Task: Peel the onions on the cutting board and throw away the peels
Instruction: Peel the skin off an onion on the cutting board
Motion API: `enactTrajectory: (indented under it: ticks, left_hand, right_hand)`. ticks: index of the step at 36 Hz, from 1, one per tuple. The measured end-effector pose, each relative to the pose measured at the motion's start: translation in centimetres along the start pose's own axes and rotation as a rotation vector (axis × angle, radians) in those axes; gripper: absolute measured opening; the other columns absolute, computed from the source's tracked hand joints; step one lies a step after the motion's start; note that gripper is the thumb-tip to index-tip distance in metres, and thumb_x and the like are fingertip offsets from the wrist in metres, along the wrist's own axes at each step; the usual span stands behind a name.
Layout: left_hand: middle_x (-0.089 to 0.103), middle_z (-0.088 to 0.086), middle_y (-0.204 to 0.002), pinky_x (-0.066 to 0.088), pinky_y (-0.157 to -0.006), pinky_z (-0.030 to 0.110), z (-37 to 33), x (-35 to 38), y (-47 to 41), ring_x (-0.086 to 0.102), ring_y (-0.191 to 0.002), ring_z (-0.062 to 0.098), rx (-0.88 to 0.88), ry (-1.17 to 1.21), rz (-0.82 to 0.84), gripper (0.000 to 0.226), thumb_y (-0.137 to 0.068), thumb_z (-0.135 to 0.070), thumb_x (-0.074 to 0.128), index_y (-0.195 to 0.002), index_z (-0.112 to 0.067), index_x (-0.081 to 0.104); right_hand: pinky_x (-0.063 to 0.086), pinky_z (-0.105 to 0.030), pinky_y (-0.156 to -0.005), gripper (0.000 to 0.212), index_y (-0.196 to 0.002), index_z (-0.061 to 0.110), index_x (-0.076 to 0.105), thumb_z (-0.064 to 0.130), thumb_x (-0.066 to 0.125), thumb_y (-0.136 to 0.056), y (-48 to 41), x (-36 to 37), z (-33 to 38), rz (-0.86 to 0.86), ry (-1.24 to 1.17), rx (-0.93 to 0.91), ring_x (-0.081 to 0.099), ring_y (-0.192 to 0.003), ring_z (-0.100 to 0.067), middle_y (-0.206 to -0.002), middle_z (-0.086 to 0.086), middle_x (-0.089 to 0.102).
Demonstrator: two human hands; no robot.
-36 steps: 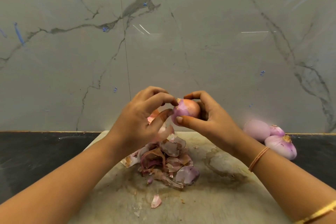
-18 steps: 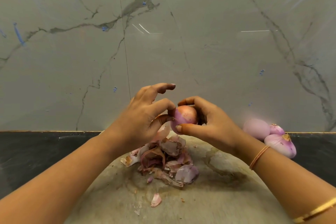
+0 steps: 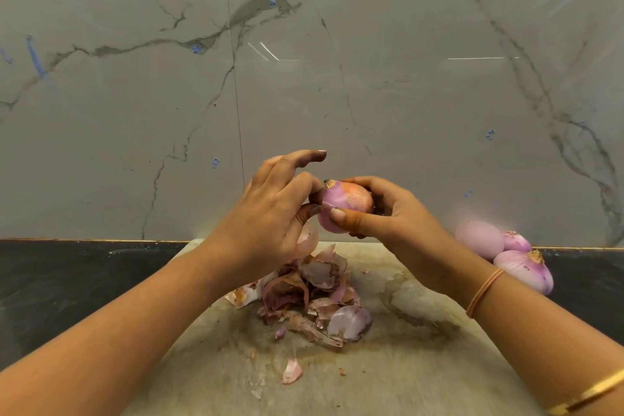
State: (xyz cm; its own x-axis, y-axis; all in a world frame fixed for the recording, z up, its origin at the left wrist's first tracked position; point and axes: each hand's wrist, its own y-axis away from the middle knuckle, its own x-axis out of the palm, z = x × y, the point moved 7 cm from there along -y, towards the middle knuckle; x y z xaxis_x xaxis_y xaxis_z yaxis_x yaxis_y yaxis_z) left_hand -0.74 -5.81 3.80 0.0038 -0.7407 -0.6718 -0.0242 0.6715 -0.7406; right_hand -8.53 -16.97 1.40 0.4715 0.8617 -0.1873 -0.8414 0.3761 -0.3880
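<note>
A person's right hand [image 3: 391, 216] is cradling a small onion [image 3: 344, 204] in the air above a cutting board [image 3: 422, 368]. Its thumb is in front and its fingers are curling round behind, a full, firm hold. The onion is half bared: pale purple flesh is showing on the side facing the left hand [image 3: 270, 213], and papery orange-brown skin is clinging on the side tucked toward the right palm.

The left thumb and forefinger are pinching narrowly at the onion's bare end, by its dry tip. A curled flake of peel [image 3: 309, 241] is hanging just under the left thumb; whether it is pinched or dropping cannot be told.

Directly beneath both hands, a heap of peels [image 3: 314, 294] is lying on the board. Well beyond the right wrist, three peeled onions [image 3: 506, 253] are sitting on the dark counter [image 3: 84, 280].

This looks like mid-peel on the last onion. The next move probably calls for turning the covered side out of the palm and catching the skin's edge with a nail. Throwing away the peels is not yet begun.
</note>
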Motion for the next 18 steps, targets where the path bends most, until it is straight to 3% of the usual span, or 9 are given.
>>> enactTrajectory:
  ticks: [6, 11, 15, 18]
  left_hand:
    - [0.043, 0.009, -0.140, 0.022, -0.094, 0.023, -0.6, 0.0, 0.0, 0.029, -0.125, 0.017, 0.024, -0.025, -0.001, 0.023, -0.085, -0.031, 0.036, -0.095, -0.018, 0.052]
    - [0.046, 0.012, -0.139, 0.031, -0.092, 0.035, -0.7, 0.0, 0.1, 0.030, -0.123, 0.021, 0.021, -0.052, 0.001, 0.020, -0.085, -0.030, 0.036, -0.095, -0.019, 0.050]
    - [0.048, 0.012, -0.137, 0.036, -0.090, 0.040, -0.6, 0.0, 0.1, 0.031, -0.121, 0.022, -0.005, -0.121, -0.001, 0.020, -0.082, -0.030, 0.035, -0.096, -0.022, 0.047]
    - [0.050, 0.010, -0.135, 0.036, -0.091, 0.040, 0.5, -0.3, 0.1, 0.030, -0.122, 0.021, -0.079, -0.133, -0.040, 0.030, -0.080, -0.030, 0.032, -0.090, -0.014, 0.054]
  right_hand:
    - [0.047, -0.027, -0.070, 0.055, -0.114, 0.022, 0.048, 0.034, 0.080, -0.071, 0.0, 0.7, -1.0, 0.107, -0.076, 0.141, 0.060, -0.084, -0.016, -0.108, -0.010, 0.064]
    - [0.053, -0.031, -0.090, 0.074, -0.131, 0.024, 0.044, 0.033, 0.072, -0.063, 0.1, 0.6, -0.8, 0.125, -0.020, 0.139, 0.064, -0.105, -0.019, -0.121, -0.005, 0.060]
    - [0.053, -0.018, -0.074, 0.066, -0.121, 0.017, 0.055, 0.031, 0.074, -0.059, 0.1, 0.3, 0.1, 0.075, 0.031, 0.074, 0.065, -0.094, -0.011, -0.113, -0.003, 0.061]
    - [0.053, -0.017, -0.070, 0.063, -0.115, 0.017, 0.056, 0.028, 0.074, -0.056, 0.1, 0.0, 0.6, 0.046, 0.021, 0.031, 0.064, -0.089, -0.010, -0.108, 0.000, 0.060]
